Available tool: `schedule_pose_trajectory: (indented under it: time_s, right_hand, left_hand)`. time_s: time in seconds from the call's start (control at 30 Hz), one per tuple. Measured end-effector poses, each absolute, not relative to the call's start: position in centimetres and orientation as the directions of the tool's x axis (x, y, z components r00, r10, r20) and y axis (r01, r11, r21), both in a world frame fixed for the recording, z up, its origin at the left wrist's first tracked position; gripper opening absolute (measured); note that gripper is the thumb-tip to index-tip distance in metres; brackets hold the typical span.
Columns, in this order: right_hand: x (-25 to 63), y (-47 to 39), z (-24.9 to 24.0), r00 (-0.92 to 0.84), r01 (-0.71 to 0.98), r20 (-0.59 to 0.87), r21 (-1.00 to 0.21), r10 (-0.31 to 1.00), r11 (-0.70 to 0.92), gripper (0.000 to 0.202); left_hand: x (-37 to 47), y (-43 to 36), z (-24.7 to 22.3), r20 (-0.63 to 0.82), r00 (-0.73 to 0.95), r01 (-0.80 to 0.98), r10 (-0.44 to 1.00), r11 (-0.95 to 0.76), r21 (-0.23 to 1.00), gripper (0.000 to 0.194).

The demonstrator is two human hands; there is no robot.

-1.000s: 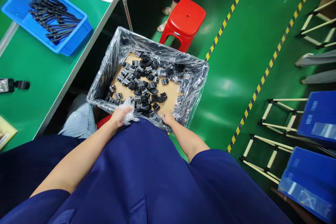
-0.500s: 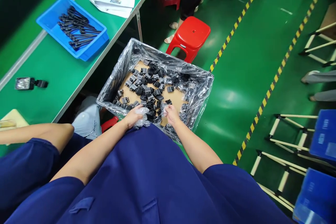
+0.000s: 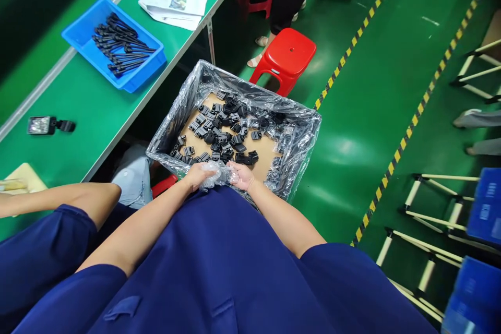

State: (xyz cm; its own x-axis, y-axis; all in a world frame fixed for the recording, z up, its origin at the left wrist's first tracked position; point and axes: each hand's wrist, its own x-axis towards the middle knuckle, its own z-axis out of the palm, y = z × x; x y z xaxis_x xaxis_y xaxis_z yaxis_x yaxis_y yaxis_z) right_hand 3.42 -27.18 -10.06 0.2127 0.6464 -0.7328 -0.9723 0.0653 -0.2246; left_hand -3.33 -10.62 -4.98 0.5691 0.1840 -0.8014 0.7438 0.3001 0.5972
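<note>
Holding a bunched wad of clear plastic film (image 3: pixel 216 173) with both hands at the near rim of the lined cardboard box (image 3: pixel 270 154). Left hand (image 3: pixel 198 174) is clenching the wad from the left, grip closed on it. Right hand (image 3: pixel 241 176) is lying palm-up against the wad's right end, fingers curled onto the film, grip grasping it too. Hands are almost touching, wad sitting between them just above the box edge.

Box is lined with crinkled clear plastic (image 3: pixel 297 133) folding over all four walls. Small black plastic parts (image 3: pixel 223 133) are lying loose on the cardboard floor, heaped mostly toward the left and centre, right side mostly bare.

Green desk (image 3: pixel 90 115) is running along the left, carrying a blue bin (image 3: pixel 84 28) of long black parts, a stack of printed papers (image 3: pixel 176 0), and a small black device (image 3: pixel 49 125). Red stool (image 3: pixel 287 57) is standing on the green floor just beyond the box. Another person's arm (image 3: pixel 66 201) is showing at lower left.
</note>
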Motion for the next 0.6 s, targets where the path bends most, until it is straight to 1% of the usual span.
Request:
schedule_pose_trajectory:
  time_s: [0.07, 0.1, 0.13, 0.17, 0.2, 0.23, 0.27, 0.3, 0.33, 0.4, 0.47, 0.5, 0.53, 0.57, 0.6]
  right_hand:
    - [3.1, -27.3, -11.5, 0.257, -0.949, -0.781, -0.315, 0.569, -0.004, 0.031]
    - [3.0, -27.5, -12.2, 0.309, -0.917, -0.817, -0.392, 0.487, -0.075, 0.034]
    - [2.9, -27.8, -13.1, 0.377, -0.868, -0.846, -0.465, 0.378, -0.175, 0.036]
    - [2.7, -28.3, -13.9, 0.447, -0.810, -0.857, -0.510, 0.257, -0.291, 0.036]
    - [2.6, -28.9, -14.7, 0.508, -0.753, -0.849, -0.520, 0.146, -0.405, 0.033]
    - [2.5, -29.5, -15.4, 0.548, -0.708, -0.834, -0.503, 0.062, -0.497, 0.029]
    - [2.3, -30.2, -16.1, 0.568, -0.681, -0.823, -0.480, 0.016, -0.553, 0.027]
    - [2.2, -30.9, -16.7, 0.573, -0.658, -0.820, -0.466, 0.008, -0.591, 0.029]
    - [2.1, -31.5, -17.1, 0.578, -0.624, -0.815, -0.464, 0.027, -0.629, 0.035]
    - [1.7, -32.2, -17.9, 0.614, -0.482, -0.782, -0.477, 0.105, -0.735, 0.050]
    - [1.3, -32.3, -18.4, 0.650, -0.321, -0.742, -0.466, 0.166, -0.824, 0.064]
    - [1.1, -32.2, -18.7, 0.660, -0.286, -0.734, -0.440, 0.159, -0.851, 0.067]
    - [1.0, -32.0, -19.0, 0.665, -0.283, -0.738, -0.390, 0.114, -0.876, 0.068]
    - [0.8, -31.8, -19.4, 0.665, -0.296, -0.745, -0.325, 0.051, -0.898, 0.067]
    - [0.5, -31.6, -19.8, 0.672, -0.289, -0.740, -0.297, 0.028, -0.910, 0.060]
  left_hand:
    - [-3.4, -10.5, -5.2, -0.796, 0.566, 0.748, 0.216, 0.272, 0.606, 0.035]
    - [-3.4, -10.5, -5.2, -0.790, 0.567, 0.740, 0.232, 0.278, 0.613, 0.034]
    - [-3.3, -10.5, -5.0, -0.784, 0.569, 0.726, 0.249, 0.296, 0.621, 0.035]
    - [-3.2, -10.5, -4.8, -0.776, 0.573, 0.707, 0.263, 0.319, 0.631, 0.037]
    - [-3.1, -10.4, -4.6, -0.768, 0.577, 0.688, 0.278, 0.340, 0.641, 0.040]
    - [-3.0, -10.3, -4.4, -0.759, 0.581, 0.671, 0.292, 0.355, 0.651, 0.043]
    - [-2.9, -10.2, -4.2, -0.753, 0.583, 0.661, 0.304, 0.362, 0.658, 0.045]
    - [-2.9, -10.1, -4.1, -0.749, 0.585, 0.655, 0.311, 0.363, 0.663, 0.045]
    - [-2.9, -9.9, -4.1, -0.745, 0.585, 0.654, 0.319, 0.357, 0.667, 0.043]
    - [-3.2, -9.7, -4.1, -0.747, 0.577, 0.669, 0.332, 0.333, 0.665, 0.037]
    - [-3.6, -9.7, -4.1, -0.758, 0.557, 0.700, 0.339, 0.300, 0.649, 0.031]
    - [-3.8, -9.6, -4.1, -0.763, 0.542, 0.715, 0.352, 0.284, 0.639, 0.030]
    - [-3.9, -9.6, -4.2, -0.768, 0.539, 0.724, 0.347, 0.275, 0.633, 0.030]
    - [-3.9, -9.5, -4.3, -0.768, 0.536, 0.728, 0.352, 0.267, 0.631, 0.030]
    - [-3.9, -9.4, -4.4, -0.762, 0.539, 0.732, 0.359, 0.249, 0.635, 0.029]
